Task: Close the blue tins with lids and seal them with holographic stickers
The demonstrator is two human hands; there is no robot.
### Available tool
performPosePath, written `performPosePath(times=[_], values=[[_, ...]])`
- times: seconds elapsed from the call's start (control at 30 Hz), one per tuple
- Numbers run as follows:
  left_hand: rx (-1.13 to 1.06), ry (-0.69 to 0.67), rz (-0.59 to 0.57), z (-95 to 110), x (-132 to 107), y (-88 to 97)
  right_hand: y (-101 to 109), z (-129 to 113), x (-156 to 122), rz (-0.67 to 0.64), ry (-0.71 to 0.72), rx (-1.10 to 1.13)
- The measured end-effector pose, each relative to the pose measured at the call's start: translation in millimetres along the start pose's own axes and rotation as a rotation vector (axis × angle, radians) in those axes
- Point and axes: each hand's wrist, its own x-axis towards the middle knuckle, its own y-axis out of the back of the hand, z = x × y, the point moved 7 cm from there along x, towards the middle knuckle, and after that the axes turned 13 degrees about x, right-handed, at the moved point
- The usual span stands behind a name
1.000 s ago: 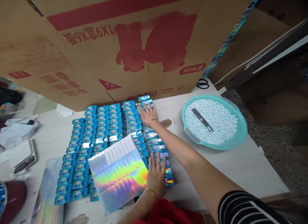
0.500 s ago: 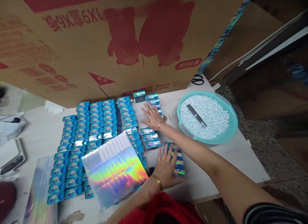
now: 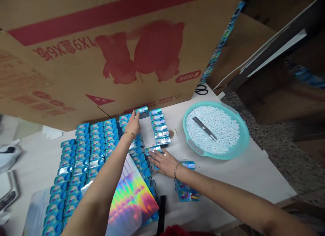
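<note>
Small blue plastic boxes with shiny labels (image 3: 82, 155) stand in several columns on the table. At the far end of these columns is my left hand (image 3: 133, 125), its fingers stretched out beside a single box (image 3: 142, 109) by the carton. My right hand (image 3: 164, 163) lies palm down with spread fingers over a few boxes (image 3: 153, 149), partly hiding them. Beyond it runs a short column of boxes (image 3: 159, 127). Nearer me, a small group of boxes (image 3: 188, 196) is partly covered by my right forearm. A rainbow-shiny sheet (image 3: 134, 195) rests on the columns under my left forearm.
A large printed carton (image 3: 76, 70) walls off the back. At right stands a turquoise basin (image 3: 228, 155) of small white pieces, with a dark flat tool (image 3: 204, 128) on them. Black scissor handles (image 3: 201, 90) show behind it. A black strip (image 3: 161, 214) lies near the front.
My left hand has gone from the near group to the far end of the columns. My right hand has come nearer me, and more boxes stand in the short far column. The view has shifted.
</note>
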Motion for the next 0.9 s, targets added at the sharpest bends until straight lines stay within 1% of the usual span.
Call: performPosePath(times=[0.03, 0.1, 0.13, 0.2, 0.3, 0.4, 0.5, 0.57, 0.63, 0.67, 0.73, 0.77, 0.8, 0.83, 0.9], values=[[0.014, 0.035, -0.047, -0.6, 15.0, -6.2, 1.4, 2.6, -3.5, 0.013, -0.028, -0.011], [0.037, 0.109, -0.122, -1.4, 34.4, -17.6, 4.3, 9.1, -12.7, 0.034, -0.086, -0.016], [0.042, 0.137, -0.142, -0.7, 39.9, -22.2, 5.9, 12.8, -17.7, 0.042, -0.115, -0.012], [0.028, 0.156, -0.143, 5.3, 46.7, -28.6, 9.3, 20.3, -27.1, 0.052, -0.175, 0.005], [-0.039, 0.084, -0.099, 27.2, 54.5, -34.8, 14.6, 29.6, -37.4, 0.059, -0.257, 0.028], [-0.103, 0.01, -0.093, 51.8, 63.6, -41.0, 17.9, 33.8, -42.6, 0.052, -0.29, 0.056], [-0.202, -0.026, -0.065, 65.3, 70.2, -42.2, 18.7, 34.9, -44.9, 0.038, -0.295, 0.079], [-0.288, -0.019, 0.004, 64.6, 68.6, -40.7, 18.4, 35.7, -46.3, 0.035, -0.309, 0.076], [-0.401, 0.067, 0.091, 56.0, 59.7, -43.5, 17.9, 37.2, -48.0, 0.041, -0.337, 0.065], [-0.472, 0.146, 0.117, 50.5, 52.5, -49.2, 17.5, 38.2, -49.0, 0.045, -0.355, 0.06], [-0.64, 0.299, 0.094, 46.6, 35.2, -70.1, 17.2, 39.4, -51.8, 0.057, -0.384, 0.055], [-0.724, 0.35, 0.059, 50.1, 26.7, -82.5, 17.4, 39.2, -53.6, 0.064, -0.39, 0.056], [-0.806, 0.364, 0.024, 57.7, 19.8, -93.5, 18.1, 38.5, -55.7, 0.072, -0.39, 0.06], [-0.874, 0.355, 0.005, 67.2, 14.5, -101.3, 19.6, 37.3, -58.2, 0.085, -0.386, 0.065], [-0.992, 0.288, -0.012, 86.5, 8.1, -107.2, 24.9, 34.2, -64.0, 0.125, -0.379, 0.08]])
